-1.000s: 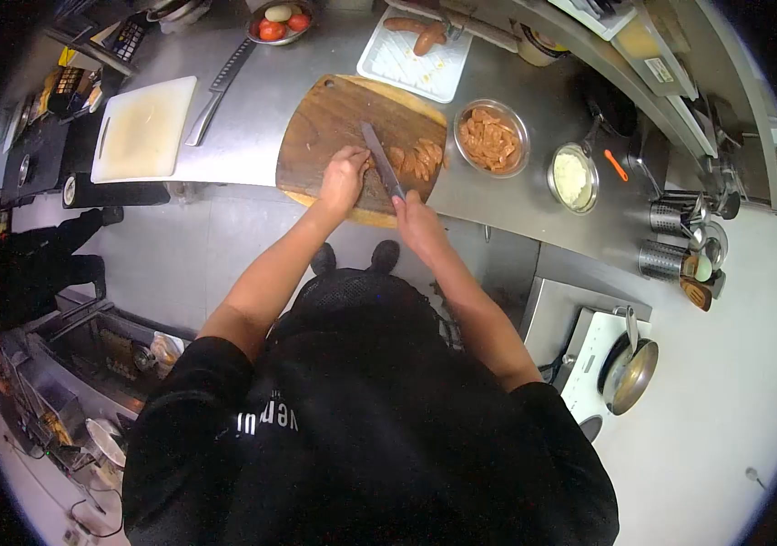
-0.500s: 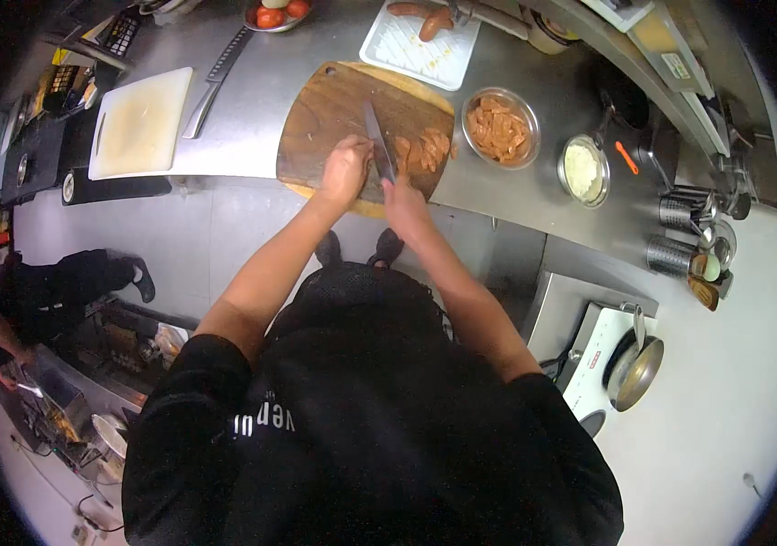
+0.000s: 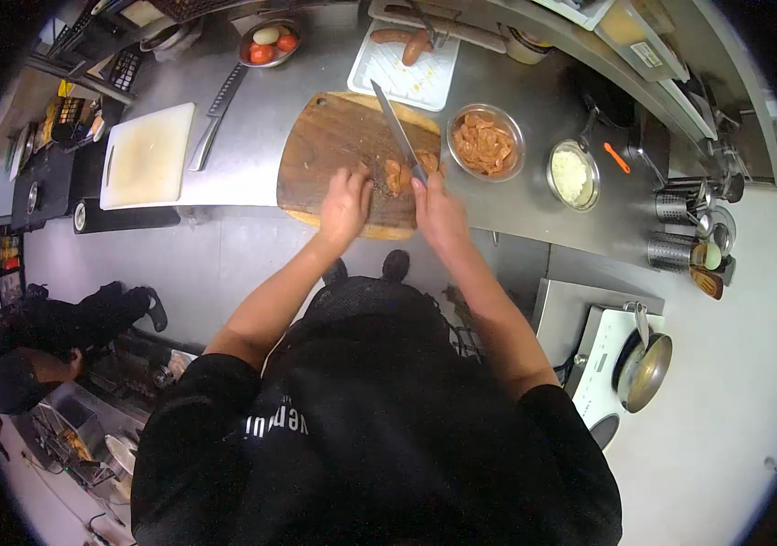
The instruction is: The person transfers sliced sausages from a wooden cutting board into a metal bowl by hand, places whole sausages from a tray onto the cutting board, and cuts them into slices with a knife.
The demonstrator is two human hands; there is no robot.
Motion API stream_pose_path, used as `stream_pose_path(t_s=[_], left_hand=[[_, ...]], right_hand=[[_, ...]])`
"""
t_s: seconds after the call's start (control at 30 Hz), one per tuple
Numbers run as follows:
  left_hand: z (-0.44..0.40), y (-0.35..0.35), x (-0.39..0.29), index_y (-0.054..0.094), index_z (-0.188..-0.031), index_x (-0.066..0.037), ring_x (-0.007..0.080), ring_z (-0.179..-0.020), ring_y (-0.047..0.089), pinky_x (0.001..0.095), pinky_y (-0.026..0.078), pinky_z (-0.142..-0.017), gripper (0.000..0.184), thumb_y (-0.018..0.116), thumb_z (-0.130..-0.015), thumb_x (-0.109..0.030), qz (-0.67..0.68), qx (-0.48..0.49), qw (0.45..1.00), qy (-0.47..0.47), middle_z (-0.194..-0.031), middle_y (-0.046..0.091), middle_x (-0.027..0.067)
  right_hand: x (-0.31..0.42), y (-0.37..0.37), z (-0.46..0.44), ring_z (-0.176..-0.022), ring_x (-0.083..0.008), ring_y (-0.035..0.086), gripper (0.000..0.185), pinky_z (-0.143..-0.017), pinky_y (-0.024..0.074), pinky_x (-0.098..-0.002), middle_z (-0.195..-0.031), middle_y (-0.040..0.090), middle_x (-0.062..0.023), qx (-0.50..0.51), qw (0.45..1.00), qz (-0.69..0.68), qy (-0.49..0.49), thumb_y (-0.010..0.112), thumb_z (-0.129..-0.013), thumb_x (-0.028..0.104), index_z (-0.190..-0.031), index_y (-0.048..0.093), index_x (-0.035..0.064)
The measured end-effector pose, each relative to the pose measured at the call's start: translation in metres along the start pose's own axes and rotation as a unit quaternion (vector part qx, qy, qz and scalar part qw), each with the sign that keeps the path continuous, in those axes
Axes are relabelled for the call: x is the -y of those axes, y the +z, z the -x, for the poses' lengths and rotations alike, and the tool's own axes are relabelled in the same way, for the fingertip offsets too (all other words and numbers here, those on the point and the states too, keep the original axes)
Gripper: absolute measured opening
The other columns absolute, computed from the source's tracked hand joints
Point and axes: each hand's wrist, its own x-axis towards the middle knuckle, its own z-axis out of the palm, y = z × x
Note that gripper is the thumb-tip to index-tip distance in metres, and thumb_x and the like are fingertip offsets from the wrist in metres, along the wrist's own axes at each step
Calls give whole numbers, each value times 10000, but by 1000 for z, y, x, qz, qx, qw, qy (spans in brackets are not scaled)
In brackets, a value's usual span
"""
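Observation:
On the wooden cutting board (image 3: 315,150), my right hand (image 3: 441,211) grips a kitchen knife (image 3: 395,126), its blade pointing away and to the left. Sliced sausage pieces (image 3: 396,177) lie beside the blade, partly hidden by the knife and my right hand. My left hand (image 3: 345,207) rests over the board's near part, left of the pieces, its fingers stretched forward and holding nothing visible. Right of the board stands a metal bowl (image 3: 518,164) filled with sliced sausage. Whole sausages (image 3: 416,47) lie on a white tray (image 3: 365,73) behind the board.
To the left are a white cutting board (image 3: 147,155) and another knife (image 3: 215,118). A bowl of tomatoes (image 3: 262,55) sits at the back. Further right stand a pan of white food (image 3: 572,176), an orange utensil (image 3: 617,157) and utensil holders (image 3: 669,250). Another person (image 3: 70,332) is at lower left.
The knife has shifted right with my right hand, its blade now above the sausage pieces. My left hand has moved away from the blade, its fingers loosening. The camera view has shifted slightly.

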Motion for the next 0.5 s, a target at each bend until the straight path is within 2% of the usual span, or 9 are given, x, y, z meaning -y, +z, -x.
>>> stream_pose_path(t_s=[0.03, 0.07, 0.1, 0.13, 0.2, 0.23, 0.3, 0.4, 0.5], left_hand=[[6, 0, -9, 602, -1044, -11, 363, -788, 574, 412, 479, -712, 264, 628, -801, -111, -17, 17, 999, 37, -903, 579, 185], [14, 10, -14, 586, -1053, -6, 353, -823, 562, 430, 465, -722, 286, 624, -794, -121, 1, 76, 995, 64, -926, 571, 183], [21, 23, -18, 571, -1062, -1, 342, -858, 550, 449, 451, -732, 308, 620, -788, -131, 20, 132, 987, 92, -950, 563, 181], [21, 32, -28, 571, -1062, -1, 342, -858, 550, 449, 451, -732, 308, 620, -788, -131, 19, 132, 986, 97, -950, 563, 181], [17, 54, -50, 538, -1135, 29, 334, -1040, 503, 498, 414, -853, 408, 595, -789, -179, -61, 242, 951, 181, -1061, 562, 182], [12, 65, -60, 538, -1135, 29, 334, -1040, 503, 498, 414, -853, 408, 595, -789, -179, -58, 242, 951, 183, -1061, 562, 182], [-9, 88, -72, 612, -1109, -53, 277, -1185, 419, 598, 294, -963, 345, 525, -818, -216, -285, 190, 902, 263, -1146, 563, 127], [-36, 134, -76, 590, -1176, -44, 322, -1240, 371, 642, 230, -1000, 397, 503, -833, -224, -351, 242, 878, 220, -1232, 538, 135], [-56, 128, -94, 608, -1152, -54, 334, -1191, 397, 606, 276, -979, 370, 489, -839, -211, -372, 280, 865, 186, -1209, 549, 125]], right_hand=[[-3, -2, 0, -701, -462, 599, 309, -634, 462, -547, -706, 605, -276, -37, 998, -2, -41, 426, -955, 293, -948, 471, -13], [-12, 1, -3, -701, -462, 599, 309, -634, 462, -547, -706, 605, -276, -40, 998, -4, -38, 426, -955, 293, -948, 471, -13], [-25, 6, -9, -707, -459, 600, 310, -639, 460, -547, -715, 607, -273, 10, 999, 23, -27, 429, -953, 296, -952, 475, -11], [-28, 3, -14, -714, -456, 601, 310, -644, 458, -546, -724, 610, -269, 59, 997, 50, -16, 433, -951, 299, -955, 478, -8], [-29, -13, -17, -716, -455, 602, 313, -650, 460, -542, -726, 609, -271, 41, 998, 42, -25, 435, -950, 300, -961, 485, -9], [-27, -24, -15, -718, -455, 604, 316, -655, 462, -538, -729, 609, -273, 32, 998, 33, -31, 437, -949, 301, -967, 492, -9], [-36, -49, -22, -721, -466, 594, 321, -643, 456, -536, -734, 607, -278, 23, 998, 30, -45, 439, -950, 312, -981, 496, -3], [-36, -100, -17, -727, -476, 584, 318, -628, 446, -529, -739, 601, -283, -6, 999, 20, -42, 454, -947, 323, -990, 511, 13], [-60, -122, 1, -728, -472, 583, 305, -621, 442, -520, -737, 595, -280, -48, 999, 1, -4, 472, -942, 323, -973, 531, 25]])
